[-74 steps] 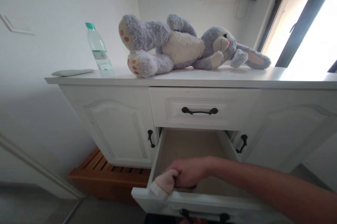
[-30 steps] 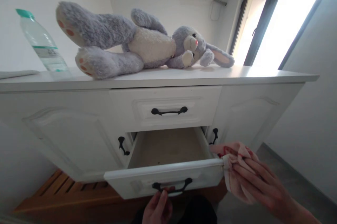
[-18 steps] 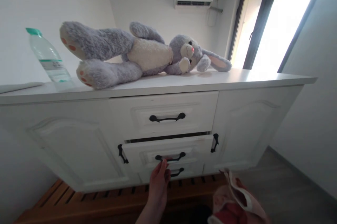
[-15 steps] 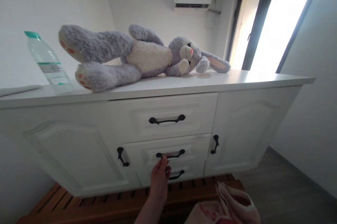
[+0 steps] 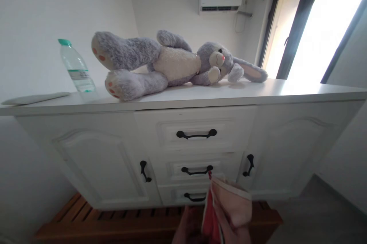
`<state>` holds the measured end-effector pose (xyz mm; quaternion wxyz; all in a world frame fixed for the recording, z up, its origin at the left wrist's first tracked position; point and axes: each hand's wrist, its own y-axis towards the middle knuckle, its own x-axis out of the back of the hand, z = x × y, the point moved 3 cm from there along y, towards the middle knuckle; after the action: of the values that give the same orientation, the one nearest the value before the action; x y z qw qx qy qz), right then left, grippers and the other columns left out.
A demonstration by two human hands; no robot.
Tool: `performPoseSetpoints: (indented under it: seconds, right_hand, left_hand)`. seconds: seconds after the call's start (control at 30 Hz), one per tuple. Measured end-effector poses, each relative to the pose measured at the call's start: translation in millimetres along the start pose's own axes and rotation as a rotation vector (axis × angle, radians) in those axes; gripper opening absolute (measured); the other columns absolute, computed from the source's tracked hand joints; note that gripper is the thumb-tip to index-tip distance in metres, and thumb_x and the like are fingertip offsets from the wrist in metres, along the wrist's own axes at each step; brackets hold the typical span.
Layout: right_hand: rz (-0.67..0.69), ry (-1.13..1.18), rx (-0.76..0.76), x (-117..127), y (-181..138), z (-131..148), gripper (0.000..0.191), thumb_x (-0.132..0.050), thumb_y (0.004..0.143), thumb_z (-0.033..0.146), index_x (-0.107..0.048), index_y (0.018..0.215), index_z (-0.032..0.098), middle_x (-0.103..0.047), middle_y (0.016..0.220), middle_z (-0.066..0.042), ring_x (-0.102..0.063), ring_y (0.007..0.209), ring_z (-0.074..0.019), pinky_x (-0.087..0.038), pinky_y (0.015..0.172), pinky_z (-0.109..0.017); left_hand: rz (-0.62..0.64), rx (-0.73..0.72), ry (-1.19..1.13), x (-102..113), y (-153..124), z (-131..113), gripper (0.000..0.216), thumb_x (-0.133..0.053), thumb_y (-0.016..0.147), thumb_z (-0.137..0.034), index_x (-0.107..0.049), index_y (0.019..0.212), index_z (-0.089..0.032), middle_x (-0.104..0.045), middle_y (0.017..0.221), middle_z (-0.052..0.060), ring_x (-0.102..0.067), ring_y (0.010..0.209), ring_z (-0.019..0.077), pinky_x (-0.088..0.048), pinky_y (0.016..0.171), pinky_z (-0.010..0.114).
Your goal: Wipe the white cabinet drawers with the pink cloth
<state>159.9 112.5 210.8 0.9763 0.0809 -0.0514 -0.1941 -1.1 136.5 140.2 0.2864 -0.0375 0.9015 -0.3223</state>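
Below the closed drawers (image 5: 196, 167), a pink cloth (image 5: 231, 209) is raised.
On the cabinet top (image 5: 286, 91) lie a plush rabbit (image 5: 174, 62), a water bottle (image 5: 77, 67) and a flat pad (image 5: 34, 98). Both hands meet low in view: right hand (image 5: 233, 232) gripping the cloth, left hand (image 5: 185, 230) blurred, grip unclear.

a pink cloth (image 5: 231, 207) with red patches sits at the bottom centre of the frame, slightly right of the middle. it is held up so that it stands roughly upright, its top edge running from a raised point at the upper left down to the right. the face toward the camera is pale pink and smooth; a strip of deeper red shows along its left side, with a thin white edge low down. it is bunched at the bottom, where fingers grip it. it hangs in front of the lower drawers of a white cabinet, overlapping the lowest handle.
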Motion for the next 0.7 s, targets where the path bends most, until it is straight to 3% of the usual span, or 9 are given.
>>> performPoseSetpoints:
  seconds: [0.03,0.07,0.13,0.2,0.27,0.33,0.43,0.53,0.7]
  right_hand:
    - [0.034,-0.025,0.078,-17,10,18,0.043,-0.066,0.085,0.041,-0.068,0.125,0.029,-0.068,0.131,-0.009,-0.062,0.122,-0.0325,-0.06,0.092,-0.047]
    - [0.134,-0.085,0.264,-38,19,40,0.048,-0.06,0.09,0.036,-0.059,0.137,0.026,-0.057,0.145,-0.01,-0.052,0.135,-0.0303,-0.052,0.106,-0.048]
    - [0.319,-0.23,0.638,-83,33,77,0.049,-0.054,0.094,0.025,-0.051,0.143,0.022,-0.05,0.151,-0.011,-0.042,0.143,-0.0263,-0.04,0.118,-0.049]
    - [0.41,-0.396,0.97,-122,46,98,0.037,-0.05,0.097,0.022,-0.058,0.133,0.021,-0.053,0.147,-0.011,-0.043,0.141,-0.0236,-0.039,0.118,-0.046]
    - [0.446,-0.564,1.264,-153,58,101,0.027,-0.049,0.099,0.022,-0.064,0.122,0.017,-0.058,0.142,-0.011,-0.046,0.137,-0.023,-0.04,0.117,-0.041]
    - [0.462,-0.689,1.476,-170,69,92,0.029,-0.048,0.1,0.022,-0.063,0.122,0.012,-0.06,0.14,-0.01,-0.049,0.133,-0.0235,-0.041,0.117,-0.039]
    - [0.47,-0.757,1.572,-170,83,75,0.036,-0.048,0.099,0.018,-0.058,0.132,0.006,-0.06,0.14,-0.009,-0.05,0.131,-0.0233,-0.04,0.118,-0.036]
    - [0.478,-0.766,1.562,-147,92,65,0.038,-0.048,0.099,0.017,-0.056,0.134,0.004,-0.06,0.14,-0.009,-0.05,0.132,-0.0232,-0.038,0.12,-0.035]
    - [0.416,-0.789,1.542,-82,105,58,0.037,-0.052,0.096,0.014,-0.059,0.131,0.004,-0.063,0.137,-0.011,-0.052,0.131,-0.0237,-0.045,0.116,-0.037]
  left_hand:
    - [0.068,0.038,-0.092,0,-8,-4,0.053,-0.068,0.069,-0.07,-0.075,0.094,-0.024,-0.08,0.091,0.012,-0.074,0.079,0.0266,-0.058,0.07,0.039]
    - [0.13,0.052,-0.193,-1,-16,-13,0.051,-0.067,0.072,-0.068,-0.075,0.097,-0.025,-0.08,0.09,0.011,-0.074,0.079,0.0261,-0.058,0.072,0.04]
    - [0.206,-0.001,-0.329,-10,-31,-46,0.038,-0.074,0.072,-0.055,-0.075,0.099,-0.028,-0.08,0.095,0.009,-0.074,0.083,0.0256,-0.058,0.074,0.038]
    - [0.061,-0.343,-0.423,-14,-41,-91,0.032,-0.076,0.073,-0.042,-0.073,0.103,-0.031,-0.079,0.106,0.004,-0.072,0.091,0.0187,-0.057,0.077,0.029]
    - [-0.103,-0.673,-0.367,-19,-47,-129,0.039,-0.072,0.08,-0.033,-0.067,0.119,-0.035,-0.071,0.129,0.0,-0.066,0.11,0.0145,-0.054,0.083,0.022]
    - [-0.189,-0.751,-0.329,-22,-42,-147,0.039,-0.068,0.084,-0.03,-0.065,0.123,-0.037,-0.064,0.141,-0.001,-0.059,0.124,0.0135,-0.053,0.085,0.018]
    - [-0.245,-0.69,-0.299,-21,-22,-145,0.039,-0.067,0.085,-0.029,-0.064,0.123,-0.034,-0.057,0.149,0.001,-0.054,0.133,0.0187,-0.055,0.082,0.02]
    - [-0.222,-0.653,-0.264,-28,-7,-127,0.046,-0.071,0.079,-0.024,-0.063,0.124,-0.032,-0.055,0.151,0.004,-0.052,0.137,0.0248,-0.058,0.081,0.023]
    - [-0.151,-0.626,-0.213,-77,1,-92,0.055,-0.07,0.076,-0.015,-0.06,0.127,-0.03,-0.054,0.152,0.005,-0.054,0.135,0.0232,-0.058,0.085,0.022]
